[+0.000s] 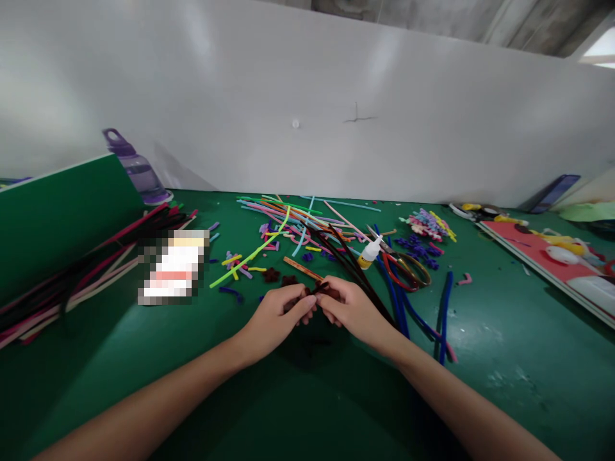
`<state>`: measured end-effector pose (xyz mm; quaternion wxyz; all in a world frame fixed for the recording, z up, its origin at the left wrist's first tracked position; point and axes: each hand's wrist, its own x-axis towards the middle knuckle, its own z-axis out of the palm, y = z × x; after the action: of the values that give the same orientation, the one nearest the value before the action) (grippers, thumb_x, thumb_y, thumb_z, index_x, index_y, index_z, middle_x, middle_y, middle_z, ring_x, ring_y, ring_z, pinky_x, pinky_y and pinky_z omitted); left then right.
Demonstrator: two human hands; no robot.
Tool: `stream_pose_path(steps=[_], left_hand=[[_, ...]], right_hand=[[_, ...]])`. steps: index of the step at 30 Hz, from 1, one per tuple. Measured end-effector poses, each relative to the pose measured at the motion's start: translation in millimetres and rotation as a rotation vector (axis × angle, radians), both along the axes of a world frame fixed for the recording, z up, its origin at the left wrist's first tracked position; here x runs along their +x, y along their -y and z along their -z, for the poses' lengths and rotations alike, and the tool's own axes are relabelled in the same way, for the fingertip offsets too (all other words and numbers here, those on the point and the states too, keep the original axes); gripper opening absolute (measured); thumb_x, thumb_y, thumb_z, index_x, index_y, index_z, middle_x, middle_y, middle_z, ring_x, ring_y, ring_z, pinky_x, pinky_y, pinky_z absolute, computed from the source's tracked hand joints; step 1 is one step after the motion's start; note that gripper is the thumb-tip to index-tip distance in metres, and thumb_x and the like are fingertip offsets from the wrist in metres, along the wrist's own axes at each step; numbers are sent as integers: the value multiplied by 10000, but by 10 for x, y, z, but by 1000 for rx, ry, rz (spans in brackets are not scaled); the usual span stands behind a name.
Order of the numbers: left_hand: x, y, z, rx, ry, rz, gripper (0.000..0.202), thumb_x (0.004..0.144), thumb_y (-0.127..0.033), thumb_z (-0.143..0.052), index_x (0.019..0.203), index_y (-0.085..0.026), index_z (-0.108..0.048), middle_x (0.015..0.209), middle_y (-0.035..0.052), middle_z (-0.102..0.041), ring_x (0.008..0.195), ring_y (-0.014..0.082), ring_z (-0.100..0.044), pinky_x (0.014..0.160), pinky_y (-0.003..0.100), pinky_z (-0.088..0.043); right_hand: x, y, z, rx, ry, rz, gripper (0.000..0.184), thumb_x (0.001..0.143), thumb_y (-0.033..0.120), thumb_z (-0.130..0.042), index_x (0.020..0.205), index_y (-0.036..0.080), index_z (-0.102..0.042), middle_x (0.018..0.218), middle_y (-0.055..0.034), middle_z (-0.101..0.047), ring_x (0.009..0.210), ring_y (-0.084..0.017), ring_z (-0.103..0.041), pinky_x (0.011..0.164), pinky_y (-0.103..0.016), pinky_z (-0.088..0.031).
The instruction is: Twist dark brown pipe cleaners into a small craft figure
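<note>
My left hand (276,317) and my right hand (358,314) meet above the front middle of the table. Both are closed, thumbs and fingertips pinching a dark brown pipe cleaner (323,287) between them. Its lower part is hidden by my fingers. Just beyond my left hand lie two small brown flower shapes (271,274) bent from pipe cleaner. A flat wooden stick (302,267) points toward my right hand. Long dark brown pipe cleaners (353,272) run past my right hand, close to a small white-and-yellow glue bottle (369,254).
Scissors (406,272) with red-and-gold handles lie right of the bottle, beside blue pipe cleaners (446,314). Coloured pipe cleaners (283,214) pile up behind. A green box (67,218) and purple water bottle (141,176) stand left; a red board (533,250) lies right. A white partition (240,115) closes the back.
</note>
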<state>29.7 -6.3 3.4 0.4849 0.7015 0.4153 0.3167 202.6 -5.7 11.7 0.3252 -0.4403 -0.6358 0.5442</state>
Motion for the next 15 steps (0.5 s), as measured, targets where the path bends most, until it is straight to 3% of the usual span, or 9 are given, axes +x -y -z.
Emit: stream_pose_path(steps=[4, 15], left_hand=[[-6, 10, 2, 61, -54, -9, 309, 909, -329, -438, 690, -146, -557, 653, -3, -564, 639, 126, -535, 606, 225, -406], [-3, -23, 14, 12, -1, -3, 322, 908, -320, -433, 670, -141, -556, 635, -7, -553, 606, 120, -546, 584, 217, -418]], right_hand=[[5, -1, 1, 12, 15, 3, 91, 842, 215, -473, 771, 177, -514, 543, 51, -455, 492, -86, -425, 466, -206, -319], [-12, 28, -43, 112, 107, 43, 117, 845, 215, -479, 736, 187, -512, 566, 48, -482, 524, -94, -431, 534, -220, -329]])
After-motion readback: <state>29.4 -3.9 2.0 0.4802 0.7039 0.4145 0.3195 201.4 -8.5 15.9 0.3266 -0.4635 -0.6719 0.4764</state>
